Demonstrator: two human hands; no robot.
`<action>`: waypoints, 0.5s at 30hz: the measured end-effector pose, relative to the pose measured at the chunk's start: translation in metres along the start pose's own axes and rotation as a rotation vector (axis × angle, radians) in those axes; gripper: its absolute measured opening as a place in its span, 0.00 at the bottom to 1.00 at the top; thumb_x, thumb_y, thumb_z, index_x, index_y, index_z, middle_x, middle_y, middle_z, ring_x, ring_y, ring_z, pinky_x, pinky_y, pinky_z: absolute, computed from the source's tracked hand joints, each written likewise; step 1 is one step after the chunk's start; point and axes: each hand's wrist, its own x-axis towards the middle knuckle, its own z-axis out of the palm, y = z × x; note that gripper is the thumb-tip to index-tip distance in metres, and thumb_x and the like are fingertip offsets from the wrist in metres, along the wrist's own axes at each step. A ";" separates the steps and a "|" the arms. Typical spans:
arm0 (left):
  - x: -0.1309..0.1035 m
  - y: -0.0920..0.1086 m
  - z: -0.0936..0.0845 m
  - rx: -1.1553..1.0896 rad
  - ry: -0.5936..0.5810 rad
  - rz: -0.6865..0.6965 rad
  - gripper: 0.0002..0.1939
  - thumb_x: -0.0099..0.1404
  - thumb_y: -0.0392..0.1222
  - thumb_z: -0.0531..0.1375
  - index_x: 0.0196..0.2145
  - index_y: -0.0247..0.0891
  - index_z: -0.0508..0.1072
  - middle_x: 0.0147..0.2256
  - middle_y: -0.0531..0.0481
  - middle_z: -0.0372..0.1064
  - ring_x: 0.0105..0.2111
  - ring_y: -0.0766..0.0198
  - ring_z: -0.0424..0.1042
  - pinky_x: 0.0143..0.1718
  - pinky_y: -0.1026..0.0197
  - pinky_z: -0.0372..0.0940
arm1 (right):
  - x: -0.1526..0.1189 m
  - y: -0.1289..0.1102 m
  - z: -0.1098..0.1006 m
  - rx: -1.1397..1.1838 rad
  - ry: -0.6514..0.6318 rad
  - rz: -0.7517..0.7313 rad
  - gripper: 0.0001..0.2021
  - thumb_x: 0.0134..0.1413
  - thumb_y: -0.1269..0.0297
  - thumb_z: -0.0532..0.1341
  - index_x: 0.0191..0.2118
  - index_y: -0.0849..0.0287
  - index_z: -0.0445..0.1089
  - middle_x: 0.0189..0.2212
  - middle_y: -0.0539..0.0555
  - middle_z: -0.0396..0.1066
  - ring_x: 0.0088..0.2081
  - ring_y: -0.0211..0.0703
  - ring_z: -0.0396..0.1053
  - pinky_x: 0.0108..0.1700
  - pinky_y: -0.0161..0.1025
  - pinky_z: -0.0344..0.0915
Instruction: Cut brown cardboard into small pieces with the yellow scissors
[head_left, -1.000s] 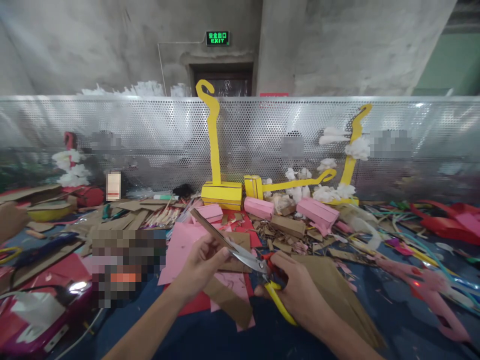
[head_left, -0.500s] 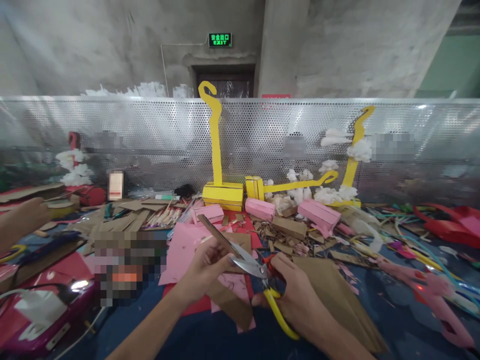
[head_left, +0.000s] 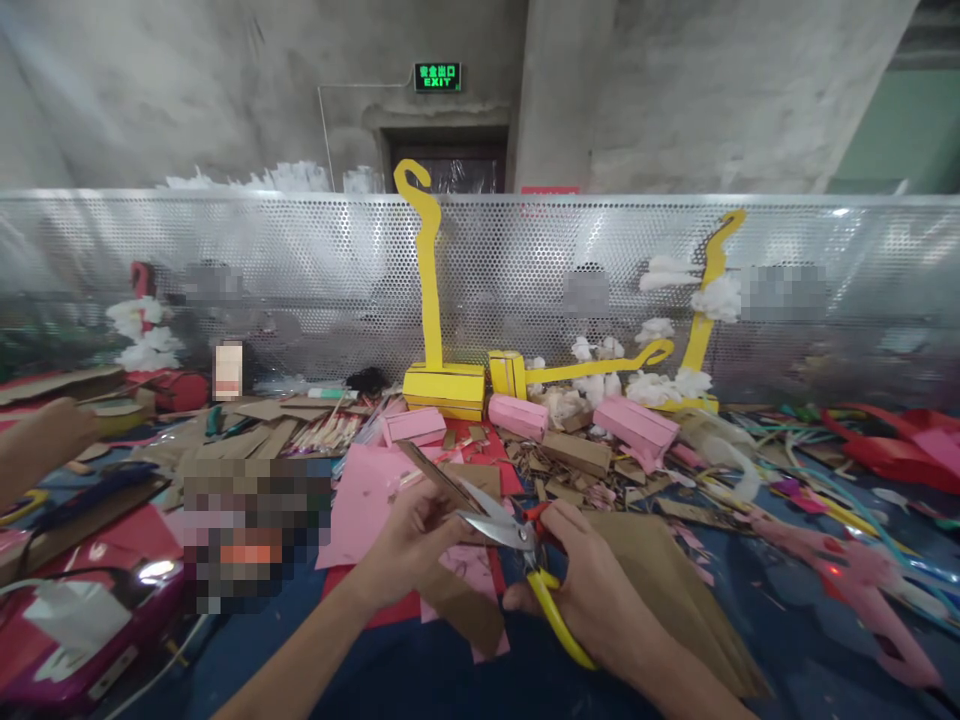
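Note:
My right hand [head_left: 589,570] grips scissors [head_left: 495,530] with red and yellow handles, their blades parted and pointing left. A thin strip of brown cardboard [head_left: 431,465] slants up to the left from between the blades. Its lower part is pinched by my left hand [head_left: 412,545], whose fingers are close to the blade tips. Beneath both hands lie a pink sheet [head_left: 356,510], red paper and another cardboard piece [head_left: 465,605]. A larger brown cardboard sheet [head_left: 652,590] is right of the scissors, partly behind my right hand.
A yellow hooked stand [head_left: 429,300] rises before a perforated metal panel [head_left: 300,250]. Pink blocks [head_left: 637,430] and cardboard scraps [head_left: 555,485] lie ahead. On the right sits a pink glue gun [head_left: 847,580]; at left, a purple power strip [head_left: 97,630] and another person's hand [head_left: 56,440].
The view has shifted very slightly. Both hands, the cardboard strip and the parted scissor blades stay in nearly the same position.

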 end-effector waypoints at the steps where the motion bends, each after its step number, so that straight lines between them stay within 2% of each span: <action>1: 0.000 0.002 0.002 0.033 0.010 0.015 0.09 0.59 0.41 0.69 0.37 0.36 0.76 0.35 0.46 0.77 0.35 0.60 0.76 0.40 0.60 0.73 | 0.000 -0.001 0.000 0.010 -0.009 -0.002 0.20 0.44 0.53 0.72 0.32 0.55 0.62 0.35 0.52 0.66 0.36 0.46 0.63 0.36 0.39 0.60; 4: 0.001 0.007 0.007 0.077 0.011 0.027 0.09 0.58 0.42 0.70 0.34 0.35 0.78 0.32 0.46 0.77 0.33 0.60 0.75 0.39 0.61 0.71 | -0.001 -0.004 0.000 0.041 -0.028 -0.008 0.20 0.43 0.53 0.72 0.32 0.55 0.62 0.36 0.52 0.67 0.35 0.44 0.63 0.35 0.38 0.61; 8: 0.000 0.009 0.008 0.085 -0.014 0.004 0.11 0.58 0.44 0.69 0.35 0.35 0.78 0.32 0.46 0.77 0.33 0.60 0.75 0.38 0.61 0.70 | 0.001 -0.005 0.001 0.034 -0.017 0.006 0.21 0.43 0.51 0.72 0.27 0.55 0.59 0.31 0.50 0.65 0.30 0.42 0.61 0.31 0.36 0.60; 15: -0.001 0.000 0.003 0.063 0.006 0.005 0.11 0.58 0.44 0.69 0.35 0.35 0.77 0.34 0.46 0.77 0.35 0.60 0.75 0.39 0.61 0.70 | 0.001 -0.001 0.004 0.021 0.011 -0.011 0.23 0.42 0.50 0.73 0.25 0.55 0.58 0.27 0.48 0.63 0.28 0.40 0.60 0.28 0.35 0.57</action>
